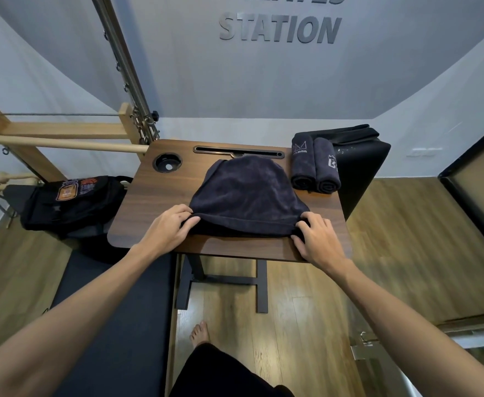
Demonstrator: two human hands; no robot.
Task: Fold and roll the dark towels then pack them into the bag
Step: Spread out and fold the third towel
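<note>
A dark towel (246,193) lies folded flat on the small wooden table (149,219). My left hand (169,224) pinches its near left corner and my right hand (316,239) pinches its near right corner, both at the near edge. Two rolled dark towels (314,167) with pale logos lie side by side at the table's far right corner. The black backpack (72,202) with orange patches sits left of the table on a padded bench.
A black padded box (364,161) stands behind the rolled towels with dark cloth on top. A cup hole (167,162) and a slot (238,151) mark the table's far edge. Wooden and metal exercise frames stand at the left, more equipment at the right. My bare foot (199,333) is on the wood floor.
</note>
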